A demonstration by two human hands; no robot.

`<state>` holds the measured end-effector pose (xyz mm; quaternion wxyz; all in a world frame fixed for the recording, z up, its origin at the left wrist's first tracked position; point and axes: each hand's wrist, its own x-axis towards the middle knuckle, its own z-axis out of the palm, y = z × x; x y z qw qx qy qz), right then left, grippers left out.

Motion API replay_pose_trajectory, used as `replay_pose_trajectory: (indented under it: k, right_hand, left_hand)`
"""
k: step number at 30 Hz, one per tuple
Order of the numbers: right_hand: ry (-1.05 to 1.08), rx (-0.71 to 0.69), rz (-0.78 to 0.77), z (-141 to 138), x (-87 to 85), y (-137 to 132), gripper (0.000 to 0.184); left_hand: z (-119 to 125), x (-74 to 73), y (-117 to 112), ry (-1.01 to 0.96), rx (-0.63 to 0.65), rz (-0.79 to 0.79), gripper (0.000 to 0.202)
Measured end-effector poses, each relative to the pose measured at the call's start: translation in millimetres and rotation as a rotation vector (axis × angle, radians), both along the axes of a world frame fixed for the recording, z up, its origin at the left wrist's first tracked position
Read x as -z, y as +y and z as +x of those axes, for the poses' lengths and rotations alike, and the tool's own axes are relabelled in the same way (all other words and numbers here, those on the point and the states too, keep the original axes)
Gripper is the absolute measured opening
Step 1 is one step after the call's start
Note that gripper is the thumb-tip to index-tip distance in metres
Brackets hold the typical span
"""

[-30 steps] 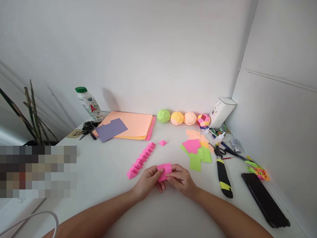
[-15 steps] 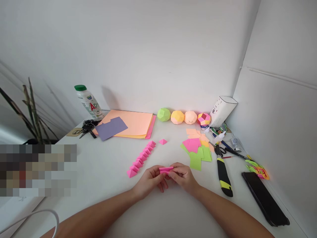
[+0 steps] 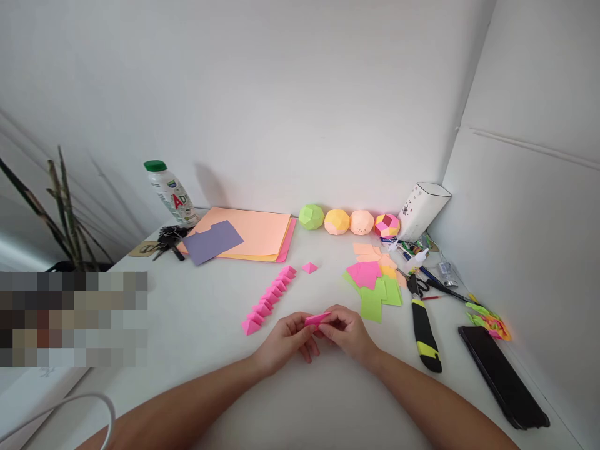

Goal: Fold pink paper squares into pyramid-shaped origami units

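Between the fingertips of both hands is a small folded piece of pink paper (image 3: 317, 319). My left hand (image 3: 287, 337) pinches its left end, and my right hand (image 3: 349, 332) pinches its right end. The fingers cover part of the fold. Just beyond my left hand, a slanting row of folded pink paper pieces (image 3: 269, 300) lies on the white table (image 3: 187, 331). One more folded pink piece (image 3: 310, 268) lies apart, to the right of the row's far end. Loose paper pieces in green (image 3: 371, 305), pink (image 3: 364, 274) and orange lie beyond my right hand.
Against the wall stand several faceted paper balls (image 3: 311, 217). Coloured sheets (image 3: 248, 228) and a bottle (image 3: 172, 197) are at the back left. On the right lie a black-and-yellow handled tool (image 3: 425, 337), scissors (image 3: 415, 285) and a black phone-like slab (image 3: 504, 378).
The pink paper has tilted, its right end now higher than its left. Both hands keep nearly the same place. The whole view has shifted slightly.
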<state>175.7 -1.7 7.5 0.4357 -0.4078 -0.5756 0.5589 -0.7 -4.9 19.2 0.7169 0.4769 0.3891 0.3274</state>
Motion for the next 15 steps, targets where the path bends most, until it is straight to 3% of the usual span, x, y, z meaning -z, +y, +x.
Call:
replay_pose_trajectory:
  k: [15]
  right_hand:
    - [-0.007,0.017,-0.136,0.9,0.6,-0.4,0.017]
  left_hand:
    - [4.4,1.2,-0.1,0.041,-0.039,-0.022,0.036]
